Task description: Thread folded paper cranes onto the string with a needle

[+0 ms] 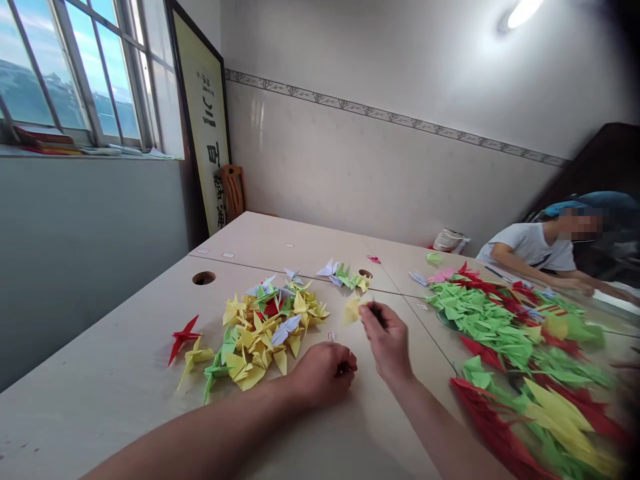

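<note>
Between the thumb and fingers of my right hand point(387, 337) is a yellow paper crane point(353, 311), somewhat blurred, held just above the table. My left hand point(325, 373) rests low over the table with its fingers curled in; whatever they hold, if anything, is hidden. Left of it spreads a heap of mostly yellow folded paper cranes point(255, 340), with some green, pale blue and red ones mixed in. A red crane point(184, 339) and a yellow crane point(196, 357) lie apart at the heap's left side. Beyond my right hand sits a small row of cranes point(345, 275).
Many green, red and yellow paper cranes point(490, 327) cover the right side of the pale table point(125, 373). A round hole point(204, 278) pierces the tabletop at left. Another person point(535, 243) leans on the far right. A framed calligraphy panel point(203, 120) stands by the window.
</note>
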`<state>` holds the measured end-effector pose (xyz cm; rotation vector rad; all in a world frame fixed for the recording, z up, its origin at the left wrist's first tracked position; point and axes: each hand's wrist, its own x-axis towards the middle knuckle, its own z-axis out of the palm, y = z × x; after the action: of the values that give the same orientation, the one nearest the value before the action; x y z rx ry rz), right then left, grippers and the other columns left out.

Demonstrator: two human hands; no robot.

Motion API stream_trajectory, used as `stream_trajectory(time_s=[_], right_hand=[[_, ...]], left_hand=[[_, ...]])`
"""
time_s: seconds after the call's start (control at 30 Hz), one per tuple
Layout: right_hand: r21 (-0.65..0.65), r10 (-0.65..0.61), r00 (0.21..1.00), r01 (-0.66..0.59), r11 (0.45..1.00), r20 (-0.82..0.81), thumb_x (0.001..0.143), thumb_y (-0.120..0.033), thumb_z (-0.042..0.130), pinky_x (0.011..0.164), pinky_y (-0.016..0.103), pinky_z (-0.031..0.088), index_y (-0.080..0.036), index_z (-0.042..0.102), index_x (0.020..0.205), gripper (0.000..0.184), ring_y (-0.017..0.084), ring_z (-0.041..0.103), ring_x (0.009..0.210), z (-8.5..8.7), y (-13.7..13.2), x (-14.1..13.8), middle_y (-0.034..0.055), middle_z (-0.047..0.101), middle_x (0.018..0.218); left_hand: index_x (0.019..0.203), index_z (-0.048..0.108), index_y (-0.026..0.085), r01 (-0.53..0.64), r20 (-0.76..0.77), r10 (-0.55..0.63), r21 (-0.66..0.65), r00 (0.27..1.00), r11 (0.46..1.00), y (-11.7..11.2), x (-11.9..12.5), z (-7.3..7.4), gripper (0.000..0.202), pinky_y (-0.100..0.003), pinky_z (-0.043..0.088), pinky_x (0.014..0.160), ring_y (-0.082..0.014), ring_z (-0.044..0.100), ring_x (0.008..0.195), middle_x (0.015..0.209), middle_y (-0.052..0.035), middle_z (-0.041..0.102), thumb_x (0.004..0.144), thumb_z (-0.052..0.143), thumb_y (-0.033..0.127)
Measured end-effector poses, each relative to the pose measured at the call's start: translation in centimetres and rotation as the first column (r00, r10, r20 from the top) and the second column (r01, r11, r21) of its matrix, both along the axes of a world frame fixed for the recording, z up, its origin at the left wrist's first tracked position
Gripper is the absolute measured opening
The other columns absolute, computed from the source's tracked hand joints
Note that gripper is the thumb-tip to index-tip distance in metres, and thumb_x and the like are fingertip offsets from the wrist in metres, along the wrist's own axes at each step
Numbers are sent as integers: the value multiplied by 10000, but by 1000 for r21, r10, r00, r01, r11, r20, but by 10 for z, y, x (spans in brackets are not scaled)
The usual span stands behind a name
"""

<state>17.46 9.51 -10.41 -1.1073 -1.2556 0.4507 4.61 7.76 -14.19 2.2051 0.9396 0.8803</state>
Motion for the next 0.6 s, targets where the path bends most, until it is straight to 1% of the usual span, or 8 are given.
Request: stream_trajectory(time_s=[0.1, 0.17, 0.27, 0.33, 0.43, 0.47, 0.53, 0.6], right_hand=[[-38, 133, 985, -130, 991, 106, 742, -344, 571, 511, 201, 420, -149, 606, 730, 199, 115, 508, 554, 11, 9, -40, -12, 567, 601], [-54, 188, 968, -182, 982, 167, 737, -327, 575, 564, 200, 437, -154, 623, 747, 180, 121, 539, 611, 15, 16, -63, -5, 603, 659], [-91, 210, 949, -193, 977, 235, 727, -325, 584, 613, 198, 449, -164, 648, 788, 184, 128, 574, 668, 16, 31, -70, -9, 640, 711], [-127, 148, 955, -118, 985, 256, 734, -336, 577, 599, 203, 446, -156, 651, 766, 197, 132, 573, 658, 13, 45, -51, -10, 635, 685], [-222, -32, 964, 93, 971, 264, 769, -318, 564, 599, 234, 449, -132, 638, 762, 200, 145, 576, 668, 2, 71, 0, 2, 625, 683], [-268, -96, 959, 169, 948, 267, 788, -309, 562, 606, 254, 457, -121, 628, 768, 200, 146, 579, 672, -3, 80, 18, 8, 622, 704], [-355, -194, 942, 286, 890, 273, 842, -301, 529, 646, 297, 482, -115, 597, 880, 202, 141, 590, 722, -15, 97, 48, 21, 616, 847], [-409, -256, 926, 355, 841, 277, 860, -289, 511, 687, 322, 494, -130, 571, 987, 212, 154, 590, 797, -25, 113, 66, 44, 597, 970]], left_hand=[[692, 594, 161, 45, -37, -42, 66, 998, 997, 0, -2, 2, 168, -210, 358, 561, -120, 494, 600, 660, -14, 603, 642, 463, 68], [659, 574, 156, 66, -35, -63, 89, 997, 994, 2, -3, 0, 170, -204, 335, 516, -110, 463, 560, 640, -12, 589, 635, 442, 51], [671, 575, 155, 88, -17, -87, 93, 996, 992, 5, -4, -3, 194, -196, 348, 530, -107, 469, 569, 645, -7, 594, 623, 430, 36], [707, 598, 160, 84, -8, -84, 81, 996, 993, 6, -5, -4, 207, -200, 379, 597, -118, 509, 627, 684, -13, 620, 630, 444, 46], [755, 621, 170, 80, -12, -80, 63, 997, 995, 5, -5, -1, 222, -221, 395, 686, -138, 542, 710, 735, -23, 643, 642, 462, 65], [761, 624, 171, 81, -19, -81, 54, 997, 995, 5, -5, 0, 227, -223, 396, 695, -141, 546, 720, 741, -24, 645, 644, 461, 65], [769, 630, 174, 71, -28, -70, 32, 997, 997, 4, -5, 2, 239, -226, 396, 704, -142, 551, 728, 747, -25, 648, 643, 459, 63], [775, 634, 180, 53, -28, -53, 13, 998, 998, 4, -5, 2, 252, -224, 397, 705, -142, 555, 734, 753, -23, 651, 638, 460, 60]])
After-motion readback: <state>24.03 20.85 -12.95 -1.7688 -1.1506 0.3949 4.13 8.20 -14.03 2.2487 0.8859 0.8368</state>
